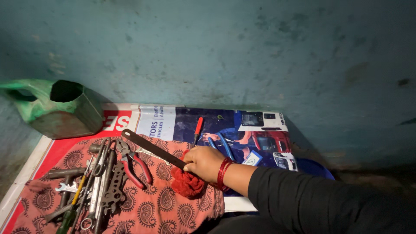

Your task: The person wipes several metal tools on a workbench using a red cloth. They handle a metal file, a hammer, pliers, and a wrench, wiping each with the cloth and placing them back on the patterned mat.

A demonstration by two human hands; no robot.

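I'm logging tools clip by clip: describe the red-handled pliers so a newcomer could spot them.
On the paisley cloth at lower left lies a heap of grey spanners. The pliers lie at its right edge, left of the right hand. Their red handles set them apart from the bare metal tools.

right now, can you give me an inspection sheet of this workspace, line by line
surface: paisley cloth spread over a printed poster on the floor
job's things: long dark flat metal bar and red rag, both at the right hand
clutter: red-handled pliers, a pile of spanners, a red screwdriver, blue-handled pliers, a cut-open green can
hands: right hand grips the bar, red bangles at the wrist; left hand not in view
cables: nothing seen
surroundings: stained blue-green wall; blue object behind the arm
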